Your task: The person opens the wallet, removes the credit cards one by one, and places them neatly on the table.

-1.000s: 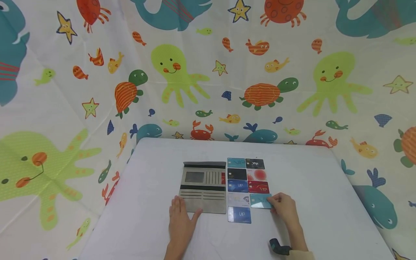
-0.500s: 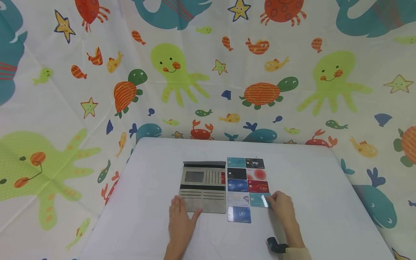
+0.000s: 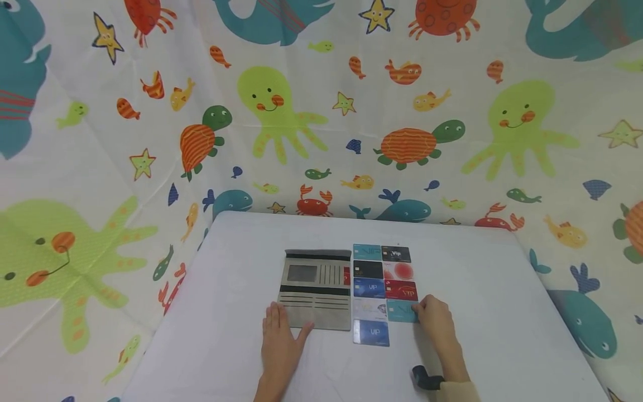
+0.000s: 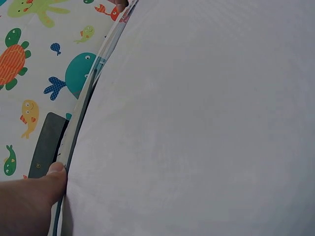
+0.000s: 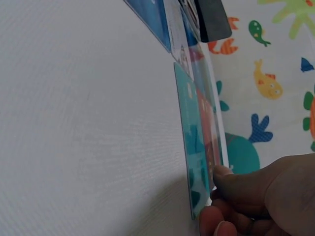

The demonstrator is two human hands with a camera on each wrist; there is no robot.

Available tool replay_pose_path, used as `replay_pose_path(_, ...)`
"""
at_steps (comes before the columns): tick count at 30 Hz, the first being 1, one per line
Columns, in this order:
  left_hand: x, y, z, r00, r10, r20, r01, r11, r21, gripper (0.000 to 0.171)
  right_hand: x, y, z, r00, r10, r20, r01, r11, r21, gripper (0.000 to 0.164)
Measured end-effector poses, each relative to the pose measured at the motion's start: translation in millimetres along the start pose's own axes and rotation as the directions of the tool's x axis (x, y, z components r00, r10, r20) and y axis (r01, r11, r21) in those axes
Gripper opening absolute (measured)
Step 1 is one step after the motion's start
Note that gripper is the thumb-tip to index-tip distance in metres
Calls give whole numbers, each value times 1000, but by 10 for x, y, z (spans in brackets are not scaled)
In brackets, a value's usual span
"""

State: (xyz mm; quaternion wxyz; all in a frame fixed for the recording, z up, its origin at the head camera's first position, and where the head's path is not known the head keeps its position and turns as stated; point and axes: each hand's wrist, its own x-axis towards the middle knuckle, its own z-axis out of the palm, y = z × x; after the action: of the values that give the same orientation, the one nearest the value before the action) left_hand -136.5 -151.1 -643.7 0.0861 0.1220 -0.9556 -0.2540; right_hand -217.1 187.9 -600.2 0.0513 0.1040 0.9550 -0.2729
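In the head view, my left hand [image 3: 281, 340] lies with straight fingers on the lower left corner of a beige and black card wallet [image 3: 313, 318], opened flat on the table. Its thumb rests along the wallet's near edge, as the left wrist view also shows. My right hand [image 3: 438, 321] pinches the right end of a teal card [image 3: 399, 311] between thumb and fingers. That card lies right of a pale card [image 3: 369, 308] and just below a red VIP card [image 3: 401, 290]. In the right wrist view the teal card [image 5: 189, 123] appears nearly edge-on, its near end at my fingertips.
Beyond these, more cards lie in two columns right of the wallet, among them a black card [image 3: 368, 269], a pink-dotted card [image 3: 398, 271] and a blue VIP card [image 3: 370, 333] nearest me. A white table [image 3: 211, 324] carries everything; a sea-animal curtain [image 3: 321, 128] hangs behind.
My right hand has shifted slightly left with the teal card, bringing it closer against the neighbouring cards. My left hand has stayed on the wallet. The head view has tilted a little.
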Motion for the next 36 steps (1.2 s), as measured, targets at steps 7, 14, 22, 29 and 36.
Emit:
replay_pose_path(7, 3, -4, 25, 1000, 11, -18, -11, 1000, 11, 100, 27, -121, -53, 999, -31, -29, 33, 998, 60, 28)
replay_pose_path(14, 3, -15, 19, 1000, 11, -14, -11, 1000, 8, 101, 85, -368, -48, 993, -88, -82, 97, 990, 105, 25)
replay_pose_path(22, -3, -4, 3, 1000, 1, 8, -1, 1000, 7, 100, 189, -586, 30, 986, -152, -73, 162, 975, 152, 23)
replay_pose_path(29, -2, -12, 4, 1000, -3, 8, 3, 1000, 11, 100, 299, -760, 83, 976, -215, -45, 220, 961, 170, 21)
replay_pose_path(36, -8, -4, -5, 1000, 9, -3, -9, 1000, 17, 99, 356, -880, 162, 963, -264, -62, 270, 954, 131, 23)
